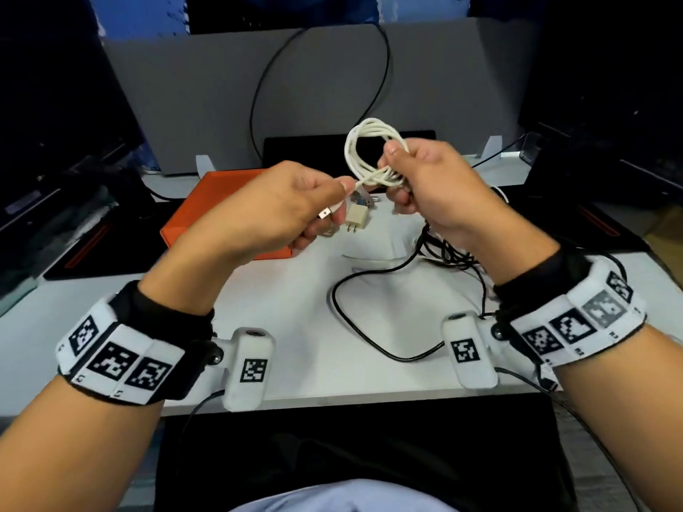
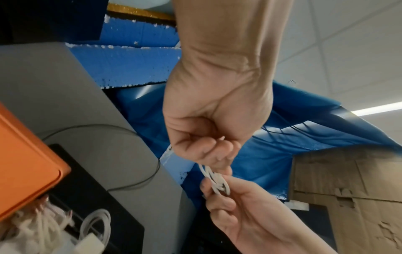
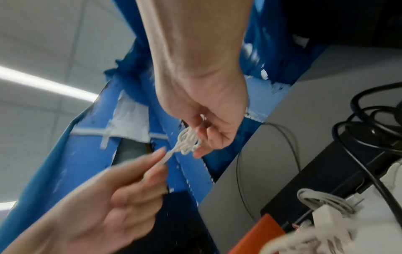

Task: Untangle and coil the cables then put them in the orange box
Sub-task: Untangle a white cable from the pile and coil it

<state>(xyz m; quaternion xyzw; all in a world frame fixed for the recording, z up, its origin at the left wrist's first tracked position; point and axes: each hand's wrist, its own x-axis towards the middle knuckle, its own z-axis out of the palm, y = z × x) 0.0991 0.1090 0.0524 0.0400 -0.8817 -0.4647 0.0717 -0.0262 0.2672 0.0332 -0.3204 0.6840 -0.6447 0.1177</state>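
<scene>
The right hand (image 1: 436, 186) grips a coiled white cable (image 1: 373, 157) above the table (image 1: 303, 327). The left hand (image 1: 281, 208) pinches its loose end, near the orange box (image 1: 207, 208).

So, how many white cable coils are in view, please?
2: the held coil in the right hand, its end pinched by the left hand; the second coil near the orange box. A blurred white bundle nearby may be another.

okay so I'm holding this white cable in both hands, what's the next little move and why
Probably wrap the loose end around the coil. The right hand grips the looped white cable, and the left hand pinches its free end, so the coil looks unsecured.
</scene>
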